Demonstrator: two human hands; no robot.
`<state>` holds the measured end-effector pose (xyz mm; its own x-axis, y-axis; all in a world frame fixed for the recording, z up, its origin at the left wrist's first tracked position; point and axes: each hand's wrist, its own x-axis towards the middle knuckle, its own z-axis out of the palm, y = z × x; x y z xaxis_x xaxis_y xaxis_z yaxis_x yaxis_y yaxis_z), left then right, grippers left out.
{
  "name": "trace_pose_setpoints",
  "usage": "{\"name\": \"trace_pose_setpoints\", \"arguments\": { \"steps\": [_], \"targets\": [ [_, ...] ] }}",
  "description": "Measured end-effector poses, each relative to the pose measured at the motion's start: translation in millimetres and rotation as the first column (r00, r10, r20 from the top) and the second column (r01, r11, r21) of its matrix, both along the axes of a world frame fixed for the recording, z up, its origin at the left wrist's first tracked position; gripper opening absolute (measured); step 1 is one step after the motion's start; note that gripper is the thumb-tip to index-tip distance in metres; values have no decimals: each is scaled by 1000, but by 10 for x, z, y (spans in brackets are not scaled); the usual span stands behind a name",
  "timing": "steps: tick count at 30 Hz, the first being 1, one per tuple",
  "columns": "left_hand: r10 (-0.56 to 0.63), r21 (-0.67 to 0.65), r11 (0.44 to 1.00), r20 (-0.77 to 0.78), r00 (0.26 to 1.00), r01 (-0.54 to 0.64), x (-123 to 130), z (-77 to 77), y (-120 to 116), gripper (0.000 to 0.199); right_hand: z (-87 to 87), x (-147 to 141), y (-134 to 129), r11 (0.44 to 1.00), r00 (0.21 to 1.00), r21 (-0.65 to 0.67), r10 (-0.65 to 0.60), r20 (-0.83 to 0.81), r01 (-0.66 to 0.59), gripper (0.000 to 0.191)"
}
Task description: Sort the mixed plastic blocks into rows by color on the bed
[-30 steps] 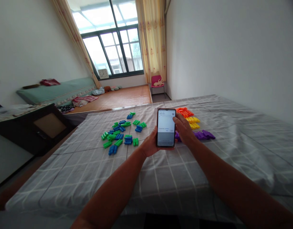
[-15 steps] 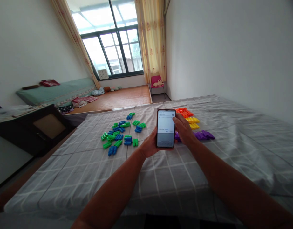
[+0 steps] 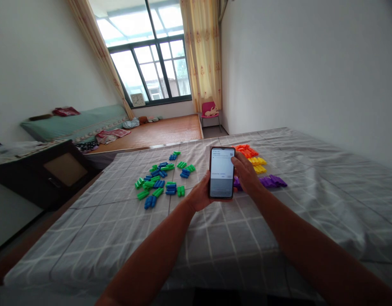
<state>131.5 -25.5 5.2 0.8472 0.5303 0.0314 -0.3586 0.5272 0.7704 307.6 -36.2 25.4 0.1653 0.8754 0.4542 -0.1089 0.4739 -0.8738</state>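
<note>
A smartphone (image 3: 222, 172) stands upright between my hands, its lit screen facing me with a white panel above a grey area. My left hand (image 3: 200, 194) is closed around its left edge, thumb along the side. At the right edge, my right hand (image 3: 247, 173) also grips it, with the thumb tip at the upper right of the screen; its other fingers are mostly hidden. Left of the phone lie scattered blue pieces (image 3: 171, 188) and green pieces (image 3: 181, 191), small and tube-like. Behind my right hand are orange pieces (image 3: 247, 151), yellow pieces (image 3: 260, 169) and purple pieces (image 3: 273, 181), grouped by colour.
A grey checked cloth (image 3: 215, 238) covers the surface under the pieces. Beyond its far edge is a wooden platform (image 3: 170, 129), with a pink chair (image 3: 208, 107) beside it. A dark cabinet (image 3: 52, 174) stands at the left, and a white wall (image 3: 311, 76) runs along the right.
Both hands keep hold of the smartphone in nearly the same place. The view has shifted very slightly; the coloured pieces have not visibly moved.
</note>
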Motion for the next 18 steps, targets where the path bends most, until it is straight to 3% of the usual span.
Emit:
{"name": "trace_pose_setpoints", "arguments": {
  "steps": [18],
  "targets": [
    [-21, -6, 1000, 1, 1000, 21, 3, -22, -6, 68, -24, 49, 41, 999, 999, 16, -44, -14, 44, 37]
  ]
}}
